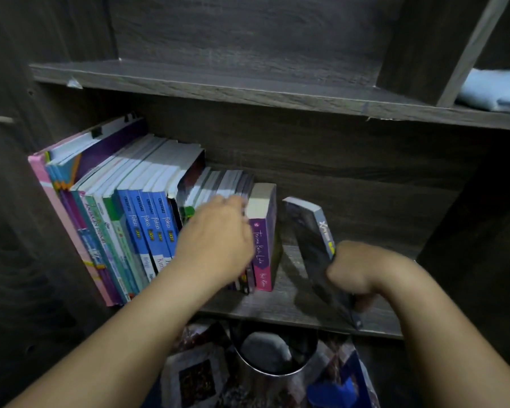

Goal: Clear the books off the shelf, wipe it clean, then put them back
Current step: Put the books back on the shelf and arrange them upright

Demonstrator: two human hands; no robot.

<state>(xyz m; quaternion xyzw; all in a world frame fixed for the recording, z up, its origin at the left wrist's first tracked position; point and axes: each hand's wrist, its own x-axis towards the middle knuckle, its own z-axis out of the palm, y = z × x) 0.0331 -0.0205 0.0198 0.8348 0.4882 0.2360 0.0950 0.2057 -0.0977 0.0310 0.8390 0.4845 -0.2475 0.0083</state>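
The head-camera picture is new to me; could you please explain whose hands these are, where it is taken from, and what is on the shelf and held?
No robot: a person wears one wide-angle camera on the head, looking forward and down. On the dark wooden shelf a row of books stands at the left, ending in a purple book. The left hand touches that row; blur hides its grip. The right hand grips a dark book, tilted and apart from the row. A light-blue cloth lies on the upper shelf, far right.

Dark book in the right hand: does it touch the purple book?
No: the right hand holds the dark book tilted, with bare shelf showing between it and the purple book.
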